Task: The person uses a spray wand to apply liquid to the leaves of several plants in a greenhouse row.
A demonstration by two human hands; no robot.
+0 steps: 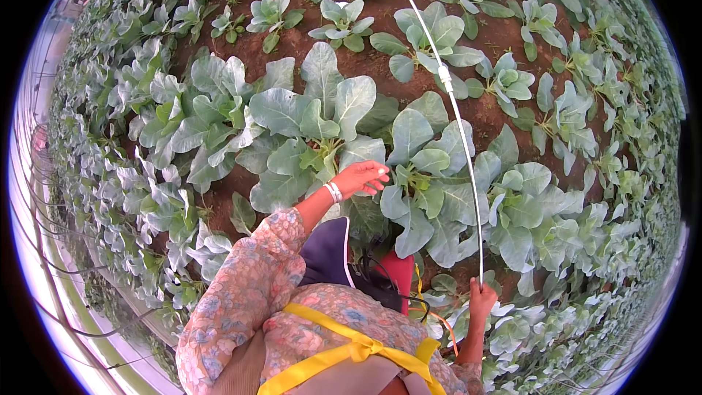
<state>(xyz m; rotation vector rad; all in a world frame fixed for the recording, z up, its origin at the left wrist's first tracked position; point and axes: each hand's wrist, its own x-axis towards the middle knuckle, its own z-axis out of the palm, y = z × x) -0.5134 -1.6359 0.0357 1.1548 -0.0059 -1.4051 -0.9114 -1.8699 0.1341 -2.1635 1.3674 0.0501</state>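
Observation:
My left hand (362,178) hangs over the leaves of a young brassica plant (321,115), perhaps cauliflower or cabbage. Its fingers are loosely bent and apart, with nothing visible in them; bangles (333,192) circle the wrist. Lower right, my right hand (482,299) is closed around the near end of a long, thin spray lance (466,159). The lance slopes up and away past the top of the view, with a white coupling (445,74) partway along. Another leafy plant (428,162) grows between my left hand and the lance.
Rows of similar plants (340,24) fill the field, with reddish-brown soil (236,55) between them. An orange hose (447,326) runs beside my right forearm. A knotted yellow strap (359,345) crosses my floral clothing. Dark blue and red cloth (403,274) hangs before me.

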